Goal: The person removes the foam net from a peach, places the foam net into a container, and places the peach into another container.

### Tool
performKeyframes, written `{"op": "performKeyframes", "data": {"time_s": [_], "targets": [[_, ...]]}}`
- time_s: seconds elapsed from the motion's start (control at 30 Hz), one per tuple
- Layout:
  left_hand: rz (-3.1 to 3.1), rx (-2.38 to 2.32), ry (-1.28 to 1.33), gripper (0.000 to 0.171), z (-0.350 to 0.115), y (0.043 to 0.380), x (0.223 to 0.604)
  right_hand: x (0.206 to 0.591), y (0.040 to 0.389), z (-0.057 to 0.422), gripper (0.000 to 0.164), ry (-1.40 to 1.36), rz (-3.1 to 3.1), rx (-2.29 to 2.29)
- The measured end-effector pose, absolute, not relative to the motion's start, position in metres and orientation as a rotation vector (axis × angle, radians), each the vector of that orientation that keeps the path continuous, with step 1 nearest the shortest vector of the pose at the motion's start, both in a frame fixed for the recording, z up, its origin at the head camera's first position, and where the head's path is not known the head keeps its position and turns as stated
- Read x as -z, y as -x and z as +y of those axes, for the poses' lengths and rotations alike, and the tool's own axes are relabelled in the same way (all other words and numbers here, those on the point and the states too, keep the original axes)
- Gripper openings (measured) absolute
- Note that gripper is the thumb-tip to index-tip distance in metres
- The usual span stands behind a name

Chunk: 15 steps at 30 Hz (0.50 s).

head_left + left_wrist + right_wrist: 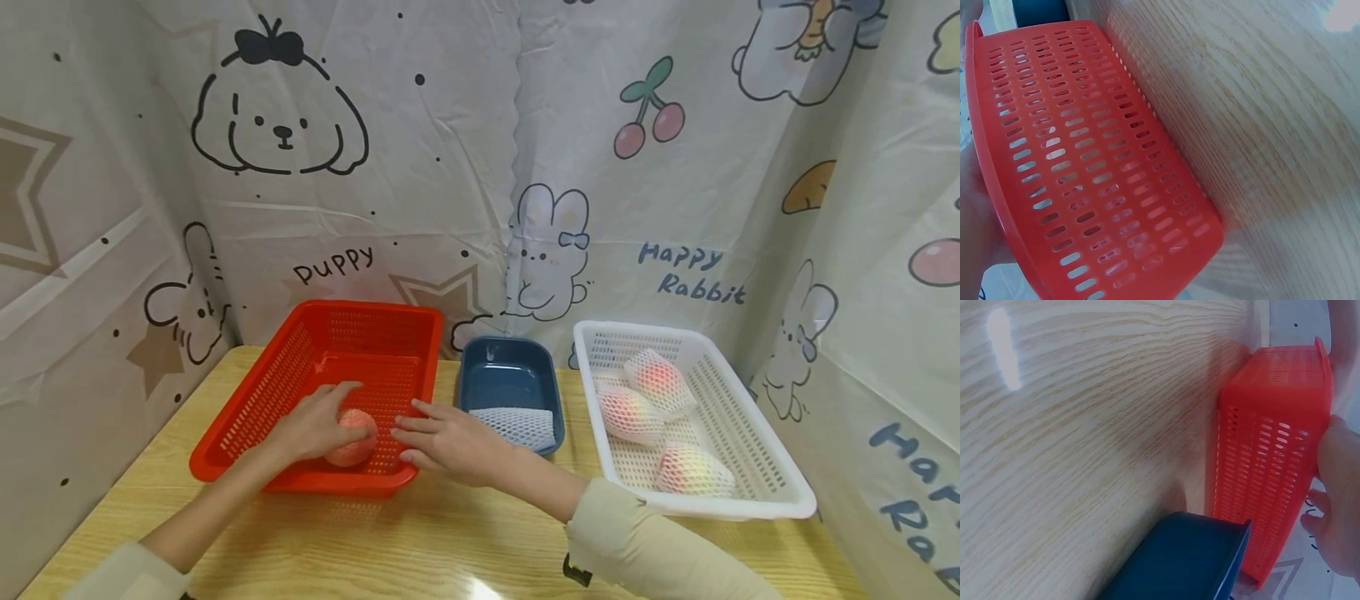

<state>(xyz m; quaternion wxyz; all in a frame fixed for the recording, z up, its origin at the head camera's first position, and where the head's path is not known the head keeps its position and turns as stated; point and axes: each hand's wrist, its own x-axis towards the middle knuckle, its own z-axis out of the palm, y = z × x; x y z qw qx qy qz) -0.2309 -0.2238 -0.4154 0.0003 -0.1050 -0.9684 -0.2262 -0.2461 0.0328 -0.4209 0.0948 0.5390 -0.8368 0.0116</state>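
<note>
A round pinkish peach (351,450) sits near the front of the red basket (300,479). My left hand (318,423) reaches into the basket over it, with thumb and index finger spread apart. The thumb crosses in front of the peach; whether it touches cannot be seen, and the other fingers are partly hidden. My right hand (453,440) is at the basket's right rim, its fingers extended toward the peach and apart from it. In the right wrist view, the right hand (1341,500) shows beside the red basket (1266,450).
Right of the red basket stands a dark blue tray (510,379) with a white foam net (521,427) in it. Farther right, a white basket (750,504) contains three peaches (660,379) in foam nets. A printed curtain (450,167) hangs behind the wooden table (360,550).
</note>
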Motion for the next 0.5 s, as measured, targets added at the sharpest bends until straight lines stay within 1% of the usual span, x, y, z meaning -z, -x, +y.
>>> {"op": "performKeyframes", "data": {"time_s": [0.2,0.5], "targets": [[-3.007,0.681,0.312,0.077,-0.218,0.23,0.414,0.417,0.247,0.037,0.052,-1.529,-2.599,0.049],[-2.986,0.659,0.304,0.077,-0.211,0.232,0.41,0.403,0.247,0.047,0.054,-1.445,-2.645,0.025]]}}
